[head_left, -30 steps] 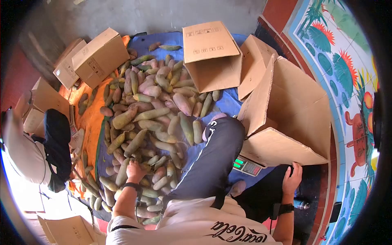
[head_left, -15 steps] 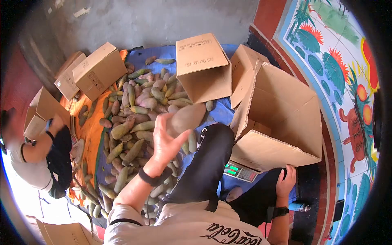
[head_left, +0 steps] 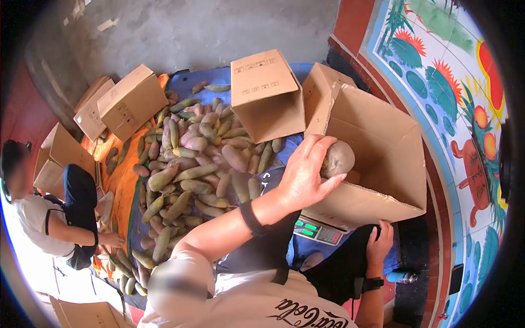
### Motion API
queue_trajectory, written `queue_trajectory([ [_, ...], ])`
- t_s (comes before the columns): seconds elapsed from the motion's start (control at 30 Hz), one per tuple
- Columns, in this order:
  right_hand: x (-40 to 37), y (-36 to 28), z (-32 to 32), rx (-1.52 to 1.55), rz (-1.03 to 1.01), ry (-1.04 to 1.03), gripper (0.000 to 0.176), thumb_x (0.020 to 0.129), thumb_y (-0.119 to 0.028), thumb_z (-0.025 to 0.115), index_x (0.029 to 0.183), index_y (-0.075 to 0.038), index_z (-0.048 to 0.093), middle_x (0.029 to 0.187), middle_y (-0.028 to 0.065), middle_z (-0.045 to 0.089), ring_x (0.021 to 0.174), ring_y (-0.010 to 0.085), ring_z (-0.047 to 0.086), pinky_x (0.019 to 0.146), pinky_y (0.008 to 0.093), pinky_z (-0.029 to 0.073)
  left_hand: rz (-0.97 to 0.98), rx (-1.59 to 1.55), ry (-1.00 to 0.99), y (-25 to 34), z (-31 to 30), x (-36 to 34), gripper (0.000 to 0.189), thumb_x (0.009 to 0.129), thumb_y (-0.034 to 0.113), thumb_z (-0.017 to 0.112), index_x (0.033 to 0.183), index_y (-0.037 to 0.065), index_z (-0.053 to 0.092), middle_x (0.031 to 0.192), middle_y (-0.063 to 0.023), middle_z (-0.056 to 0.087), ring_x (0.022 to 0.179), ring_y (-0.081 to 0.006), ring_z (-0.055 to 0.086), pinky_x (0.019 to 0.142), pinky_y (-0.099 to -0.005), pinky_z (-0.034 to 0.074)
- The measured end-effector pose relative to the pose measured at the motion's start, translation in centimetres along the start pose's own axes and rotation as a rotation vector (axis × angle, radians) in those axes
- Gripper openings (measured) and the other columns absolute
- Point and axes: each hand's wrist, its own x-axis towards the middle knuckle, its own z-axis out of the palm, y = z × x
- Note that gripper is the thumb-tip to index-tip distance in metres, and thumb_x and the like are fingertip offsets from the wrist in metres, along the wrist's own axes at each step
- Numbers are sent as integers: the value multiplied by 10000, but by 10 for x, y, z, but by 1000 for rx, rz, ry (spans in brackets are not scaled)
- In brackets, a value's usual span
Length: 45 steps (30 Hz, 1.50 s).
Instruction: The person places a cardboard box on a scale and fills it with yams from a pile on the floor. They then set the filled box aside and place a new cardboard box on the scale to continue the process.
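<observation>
My left hand (head_left: 306, 177) is closed round a large, radish-like vegetable (head_left: 340, 158), its rounded pale end showing. It holds this over the near left rim of an open cardboard box (head_left: 377, 202). The box stands tilted on a digital scale (head_left: 317, 230) with green lit digits. My right hand (head_left: 379, 243) lies on my dark-trousered knee, fingers apart and holding nothing, its fingertips close to the box's lower edge. A big heap of green and pinkish vegetables (head_left: 191, 172) of the same kind lies in front and to the left. The box's bottom is mostly hidden.
A cardboard box on its side (head_left: 265, 76) and another box (head_left: 320, 90) stand behind. More boxes (head_left: 133, 104) sit at the back left. A seated person (head_left: 49, 218) is at far left by an orange sheet (head_left: 123, 177). A painted tile wall (head_left: 437, 98) bounds the right.
My left hand has swung right with the vegetable, from above the heap to the box's rim. My right hand stays put. The person at left has lowered an arm.
</observation>
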Motion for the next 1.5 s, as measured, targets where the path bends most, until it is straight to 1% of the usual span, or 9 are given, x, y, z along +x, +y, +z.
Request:
queue_trajectory([
  [0.3,0,0,3,13,-8,14,286,819,-65,601,1088,21,559,1061,207,561,990,379,546,873,428,446,36,132,-31,-21,28,1,482,717,186,710,1123,7,522,1048,-194,523,931,-362,532,893,-440,407],
  [0.37,2,-4,1,19,-24,23,278,822,-64,598,1084,22,561,1060,207,562,992,380,546,875,431,445,68,198,-214,-30,30,-3,363,758,151,661,1073,12,546,1044,-176,532,959,-352,522,930,-473,371],
  [0.77,5,-10,-4,14,-6,-7,264,852,-61,570,1101,24,554,1076,213,560,1001,382,549,873,427,449,-20,111,-46,-41,-15,-38,291,839,162,598,1078,2,556,1191,-199,538,1150,-377,489,980,-439,392],
  [0.9,6,-6,-1,2,-16,-30,260,856,-60,563,1101,26,552,1070,213,560,1006,383,549,875,428,447,-262,265,13,-81,-62,-84,201,815,86,600,995,-5,595,1060,-181,607,1014,-350,567,894,-400,447],
  [1.03,7,-6,-2,14,-10,-47,252,863,-64,555,1099,25,548,1072,209,559,1008,381,548,879,427,444,-530,550,-88,-138,-116,-178,195,773,97,593,948,13,608,972,-189,610,923,-387,560,817,-443,462],
  [1.17,7,-7,0,5,-20,-48,247,868,-62,548,1099,24,546,1076,202,557,1008,378,549,883,426,440,-886,741,-278,-171,-161,-301,247,777,160,576,981,23,608,986,-194,609,970,-379,555,858,-461,452],
  [1.23,8,-8,0,3,-23,-67,246,869,-61,546,1101,24,546,1078,202,556,1010,377,548,884,425,441,-1070,923,-597,-208,-186,-400,306,778,203,590,1035,37,602,1051,-196,593,1023,-372,545,891,-447,446],
  [1.37,9,-6,0,-18,-37,-101,248,874,-61,542,1107,23,543,1085,201,554,1022,374,545,884,424,442,-1634,948,-424,-156,-205,-434,463,790,246,602,1211,75,513,1259,-160,485,1189,-348,458,972,-428,420],
  [1.5,7,-2,3,-21,-28,-130,251,875,-64,544,1111,23,540,1089,200,554,1030,374,544,885,422,443,-1798,960,-396,-133,-204,-436,489,801,213,582,1260,83,472,1289,-146,452,1230,-334,422,993,-430,407],
])
